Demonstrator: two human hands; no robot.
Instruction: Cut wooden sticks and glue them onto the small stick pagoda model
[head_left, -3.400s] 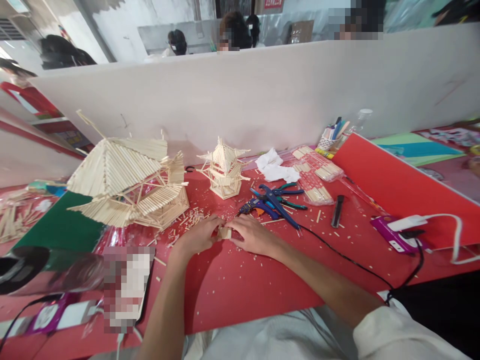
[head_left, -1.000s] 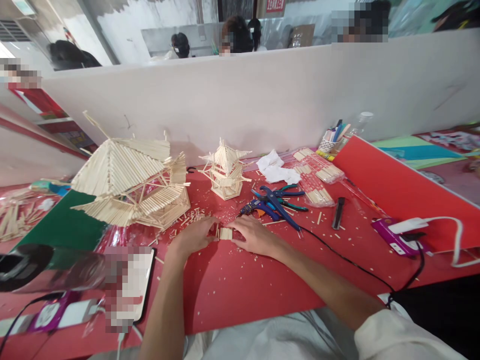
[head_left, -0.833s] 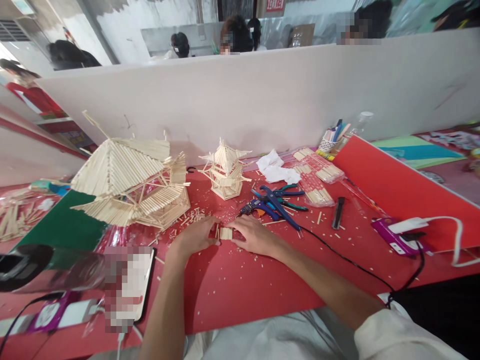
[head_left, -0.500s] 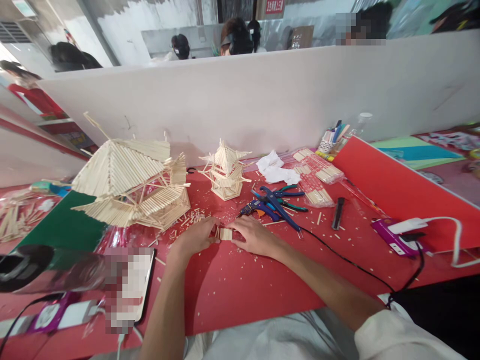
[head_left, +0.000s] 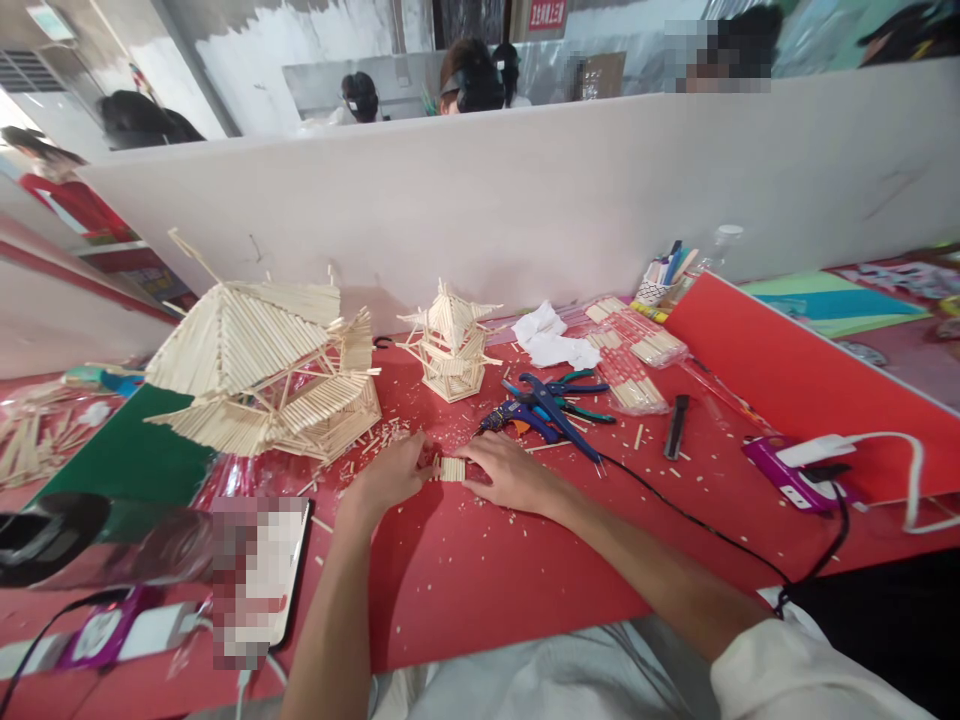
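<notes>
Two bare hands meet low over a red worktable (head_left: pixel 487 580) in the head view, a small panel of pale sticks (head_left: pixel 452 469) lying flat on the tabletop between them. The left forearm rises almost straight from the near edge, and the left hand (head_left: pixel 390 475) bends inward at the wrist, fingers curled toward the panel's left end, thumb below. A loose-looking stick stands out at that end, by the fingertips; I can't tell from here whether they pinch it. The right forearm slants in from a rolled pale sleeve (head_left: pixel 780 660). The right hand (head_left: pixel 517 474) lies low with its back up, index finger and thumb parted at the panel's right end; whether they grip it or merely rest beside it, I can't make out. Just beyond the right hand lie blue-handled pliers (head_left: pixel 559 410), and farther off a small stick pavilion (head_left: pixel 450 345) stands upright. A larger stick pavilion (head_left: pixel 262 375) sits beyond the left hand, wood scraps (head_left: pixel 386 437) strewn near its base.
</notes>
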